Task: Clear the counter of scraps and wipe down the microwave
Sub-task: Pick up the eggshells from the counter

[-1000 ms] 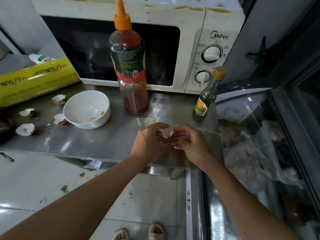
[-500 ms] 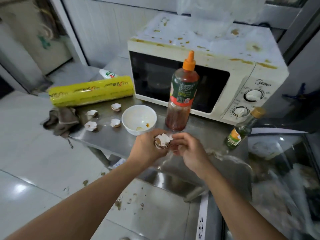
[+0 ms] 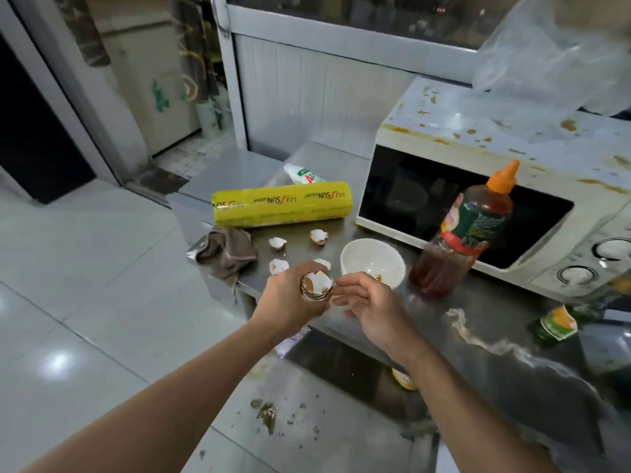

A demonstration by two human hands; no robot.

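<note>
A stack of eggshells [image 3: 317, 285] sits in the left hand [image 3: 290, 300], whose fingers curl round it, just in front of the white bowl [image 3: 372, 262]. The right hand [image 3: 370, 302] is beside the stack with fingers loosely bent, holding nothing I can see. More eggshells [image 3: 277, 243] lie on the tabletop [image 3: 478, 322] left of the bowl, near a brown rag [image 3: 227, 250]. Behind the bowl stands the stained microwave [image 3: 512, 206], a sauce bottle [image 3: 467, 230] to the bowl's right.

Left hand [image 3: 290, 298] grips stacked eggshells [image 3: 317, 285] above the worktop [image 3: 444, 312] edge; right hand [image 3: 372, 302] hovers at its three o'clock, fingers loosely curled.
</note>
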